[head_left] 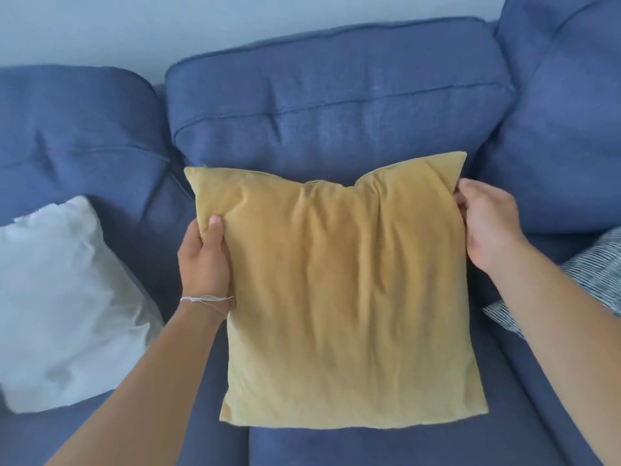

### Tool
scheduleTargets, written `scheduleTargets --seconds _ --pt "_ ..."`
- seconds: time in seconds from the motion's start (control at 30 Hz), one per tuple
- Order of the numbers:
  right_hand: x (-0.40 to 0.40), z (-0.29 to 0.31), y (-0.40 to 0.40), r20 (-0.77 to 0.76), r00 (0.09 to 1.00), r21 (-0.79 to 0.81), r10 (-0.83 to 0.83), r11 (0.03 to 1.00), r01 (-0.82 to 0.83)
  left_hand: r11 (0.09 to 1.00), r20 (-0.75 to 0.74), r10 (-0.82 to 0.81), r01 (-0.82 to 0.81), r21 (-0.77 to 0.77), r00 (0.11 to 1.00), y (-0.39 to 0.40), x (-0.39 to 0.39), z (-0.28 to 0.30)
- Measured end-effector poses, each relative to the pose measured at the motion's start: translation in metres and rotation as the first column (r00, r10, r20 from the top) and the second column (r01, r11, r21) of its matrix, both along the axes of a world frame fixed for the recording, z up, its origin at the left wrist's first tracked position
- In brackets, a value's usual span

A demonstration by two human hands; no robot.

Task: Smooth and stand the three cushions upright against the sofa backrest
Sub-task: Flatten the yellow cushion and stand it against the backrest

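Observation:
A wrinkled mustard-yellow cushion (346,290) fills the middle of the view, its top edge close to the blue sofa backrest (336,112). My left hand (205,260) grips its upper left edge, thumb on the front. My right hand (487,223) holds its upper right edge, fingers curled behind the fabric. A white cushion (64,297) lies tilted on the seat at the left. A blue-and-white striped cushion (594,274) shows partly at the right edge, behind my right forearm.
The blue sofa seat (336,445) spreads below the yellow cushion. Left (74,129) and right (564,112) back pads flank the middle one. A pale wall (168,21) runs behind the sofa.

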State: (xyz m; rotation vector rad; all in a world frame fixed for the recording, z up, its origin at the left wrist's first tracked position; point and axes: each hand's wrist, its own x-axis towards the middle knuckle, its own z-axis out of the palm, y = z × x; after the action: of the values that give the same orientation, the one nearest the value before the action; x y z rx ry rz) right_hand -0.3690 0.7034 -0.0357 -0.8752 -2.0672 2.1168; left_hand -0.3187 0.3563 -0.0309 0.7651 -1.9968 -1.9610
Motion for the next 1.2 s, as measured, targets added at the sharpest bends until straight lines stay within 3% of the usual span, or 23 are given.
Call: scheduleTargets --seconds 0.07,0.13,0.2,0.27,0.37,0.43,0.53,0.6,0.7,0.87,1.0,1.1,1.2 --pt "-0.013 0.012 0.0 -0.107 0.994 -0.062 -0.031 0.998 0.025 0.995 -0.029 -0.094 0.093 -0.017 0.995 0.002 -0.001 0.003" --pt "-0.022 0.014 -0.001 -0.123 0.991 0.001 -0.058 0.998 0.059 0.974 -0.034 -0.209 0.205 -0.099 0.977 0.005 0.001 0.003" --pt "-0.028 0.002 0.0 -0.014 0.989 0.154 -0.15 0.977 0.15 0.958 0.008 -0.25 0.249 -0.142 0.968 0.003 -0.002 0.003" --pt "-0.028 -0.012 -0.002 0.138 0.964 0.297 -0.229 0.938 0.18 0.978 0.089 -0.199 0.204 -0.052 0.976 -0.003 -0.011 0.005" --pt "-0.033 -0.025 -0.005 0.229 0.97 0.213 -0.084 0.977 0.034 0.996 0.15 -0.09 0.087 0.026 0.985 -0.013 -0.039 0.014" --pt "-0.036 -0.022 -0.012 0.176 0.983 0.146 -0.053 0.989 0.028 0.998 0.172 -0.032 0.022 0.057 0.985 -0.017 -0.059 0.022" --pt "-0.028 -0.012 -0.018 0.018 0.99 0.213 -0.143 0.968 0.136 0.998 0.143 -0.063 0.062 0.011 0.988 -0.017 -0.07 0.03" --pt "-0.021 0.006 -0.013 -0.122 0.97 0.21 -0.208 0.95 0.23 0.998 0.001 -0.027 0.027 -0.057 1.0 -0.021 -0.067 0.036" --pt "-0.024 0.046 -0.002 -0.29 0.922 0.118 -0.256 0.947 0.3 0.999 -0.182 0.028 -0.033 -0.026 0.983 -0.032 -0.07 0.053" --pt "-0.06 0.052 -0.002 -0.202 0.965 0.275 -0.166 0.936 0.219 0.999 -0.043 0.017 -0.015 0.04 0.999 -0.041 -0.087 0.044" --pt "-0.075 0.04 0.01 -0.164 0.974 0.304 -0.157 0.931 0.201 0.984 -0.058 0.058 -0.067 -0.162 0.997 -0.046 -0.103 0.036" --pt "-0.079 0.039 0.005 -0.174 0.966 0.273 -0.192 0.933 0.234 0.965 -0.081 0.104 -0.12 -0.233 0.991 -0.042 -0.107 0.033" --pt "-0.061 0.036 0.005 -0.138 0.97 0.124 -0.2 0.968 0.217 0.993 0.017 0.034 -0.032 -0.111 0.999 -0.044 -0.089 0.026"
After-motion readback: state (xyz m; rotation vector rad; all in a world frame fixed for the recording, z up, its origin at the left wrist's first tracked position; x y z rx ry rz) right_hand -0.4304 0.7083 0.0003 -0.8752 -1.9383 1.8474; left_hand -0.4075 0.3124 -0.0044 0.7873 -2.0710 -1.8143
